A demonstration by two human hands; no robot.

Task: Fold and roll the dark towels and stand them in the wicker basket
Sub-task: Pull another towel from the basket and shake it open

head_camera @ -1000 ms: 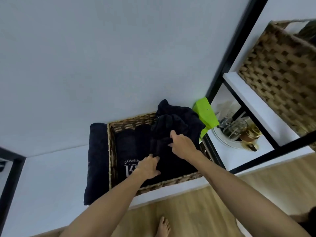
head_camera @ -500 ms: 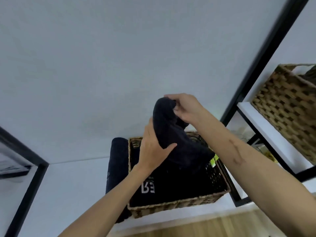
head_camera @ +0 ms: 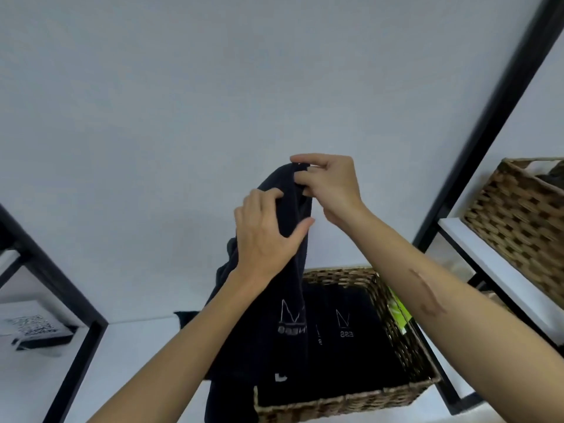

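Observation:
A dark towel [head_camera: 274, 306] hangs in the air above the wicker basket [head_camera: 393, 309], its lower part draping over the basket's left side. My right hand [head_camera: 329, 190] pinches the towel's top edge. Just below it, my left hand [head_camera: 265, 230] grips the cloth with thumb and fingers wrapped round it. Inside the basket lie more dark towels [head_camera: 345, 346] with pale lettering. The corner of another dark towel [head_camera: 186, 317] shows on the shelf left of my left arm.
The basket stands on a white shelf [head_camera: 128, 361] against a white wall. Black frame posts [head_camera: 73, 355] rise at left and right. A second wicker basket [head_camera: 518, 224] sits on a higher shelf at right. A green item [head_camera: 399, 312] is wedged beside the basket.
Both hands have lifted the towel out of the basket and higher up. My left hand moved from the towels in the basket to gripping the hanging cloth.

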